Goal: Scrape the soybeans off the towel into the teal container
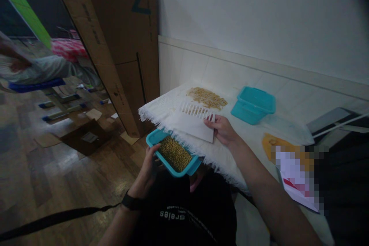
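My left hand (148,165) grips the near left rim of a teal plastic container (175,172), its thumb over the edge. Small yellow-green beans (175,153) fill the container, which sits just below the table's fringed edge. In my right hand (224,130) is a white slotted scraper (194,126), pinched at its right end. Its comb-like teeth point away from me, toward pale beans (207,97) spread on the white cloth (173,102). The teeth lie over or beside the nearest beans; contact with the cloth I cannot make out.
A second teal container (255,102) stands at the back right near the wall. Right of it lie a clear lid (291,130), an orange packet (269,142) and papers. A tall cardboard box (123,46) borders the table's left. Farther left, a person sits on a blue stool (37,84).
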Demonstrator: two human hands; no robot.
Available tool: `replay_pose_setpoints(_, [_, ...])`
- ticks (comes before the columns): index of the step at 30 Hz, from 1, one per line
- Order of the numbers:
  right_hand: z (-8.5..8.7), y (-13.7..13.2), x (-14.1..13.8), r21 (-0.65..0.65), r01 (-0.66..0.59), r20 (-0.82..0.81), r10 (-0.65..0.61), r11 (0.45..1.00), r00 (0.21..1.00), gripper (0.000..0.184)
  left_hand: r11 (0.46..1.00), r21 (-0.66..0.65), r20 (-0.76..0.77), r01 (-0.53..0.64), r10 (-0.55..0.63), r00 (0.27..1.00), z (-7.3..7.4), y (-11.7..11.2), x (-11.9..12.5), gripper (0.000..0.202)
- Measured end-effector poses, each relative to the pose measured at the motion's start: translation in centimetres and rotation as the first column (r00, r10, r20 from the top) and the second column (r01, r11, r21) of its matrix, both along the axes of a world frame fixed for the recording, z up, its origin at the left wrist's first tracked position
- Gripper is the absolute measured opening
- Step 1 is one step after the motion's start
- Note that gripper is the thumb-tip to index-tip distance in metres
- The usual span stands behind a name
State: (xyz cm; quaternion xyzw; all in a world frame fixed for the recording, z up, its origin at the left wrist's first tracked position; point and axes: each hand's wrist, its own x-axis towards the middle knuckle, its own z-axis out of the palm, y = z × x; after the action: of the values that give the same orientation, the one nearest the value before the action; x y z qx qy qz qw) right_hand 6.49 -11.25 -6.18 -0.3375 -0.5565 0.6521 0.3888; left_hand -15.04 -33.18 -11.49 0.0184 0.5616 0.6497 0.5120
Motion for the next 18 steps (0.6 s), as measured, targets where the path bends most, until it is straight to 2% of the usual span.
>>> replay_pose_setpoints(3, [-0.4,1.4,0.3,0.061,0.242,-0.077,-0.237,0.968,0.968,0.066,1.000,0.001,0.004,-0.010,0.010,1.000,-0.6,0.0,-0.1,0.061])
replay_pose_setpoints(5, [-0.7,2.3,0.5,0.161,0.369,-0.108,-0.355,0.915,0.928,0.068,1.000,0.002,0.002,-0.016,0.016,1.000,-0.9,0.0,-0.3,0.059])
replay_pose_setpoints(7, [-1.0,3.0,0.6,0.310,0.430,-0.125,-0.412,0.848,0.902,0.066,1.000,0.000,0.000,-0.021,0.021,1.000,-1.0,0.0,-0.5,0.057])
replay_pose_setpoints(10, [-1.0,3.6,0.4,0.484,0.424,-0.110,-0.427,0.765,0.897,0.061,1.000,-0.017,-0.005,-0.025,0.025,1.000,-0.7,0.1,-0.8,0.058])
replay_pose_setpoints(14, [-0.2,4.5,-0.8,0.550,0.310,-0.005,-0.367,0.776,0.930,0.053,0.999,-0.039,-0.008,-0.012,0.012,1.000,-0.4,0.2,-1.2,0.062])
replay_pose_setpoints(18, [0.8,5.0,-2.9,0.604,0.228,0.068,-0.335,0.763,0.940,0.038,0.999,-0.031,-0.017,-0.018,0.018,1.000,-1.3,0.4,-1.7,0.064])
